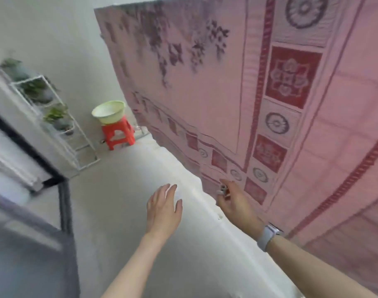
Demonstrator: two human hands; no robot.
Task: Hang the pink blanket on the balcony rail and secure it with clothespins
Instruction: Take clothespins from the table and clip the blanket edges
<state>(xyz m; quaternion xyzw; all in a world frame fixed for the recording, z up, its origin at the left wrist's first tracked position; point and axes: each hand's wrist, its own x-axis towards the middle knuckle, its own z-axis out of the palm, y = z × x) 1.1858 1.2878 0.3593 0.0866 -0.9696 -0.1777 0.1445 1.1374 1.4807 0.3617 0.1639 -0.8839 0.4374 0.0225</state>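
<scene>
Pink blanket (216, 93) hangs vertical; R hand (233, 201) pinches clothespins (223, 190).

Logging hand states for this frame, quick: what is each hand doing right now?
Left hand: open, fingers straight, holding nothing.
Right hand: fingers pinch small clothespins near the pink blanket.

One head-worn wide-angle view looks forward and down, tilted, close over the floor (123, 211), with the blanket (226, 93) right.
</scene>
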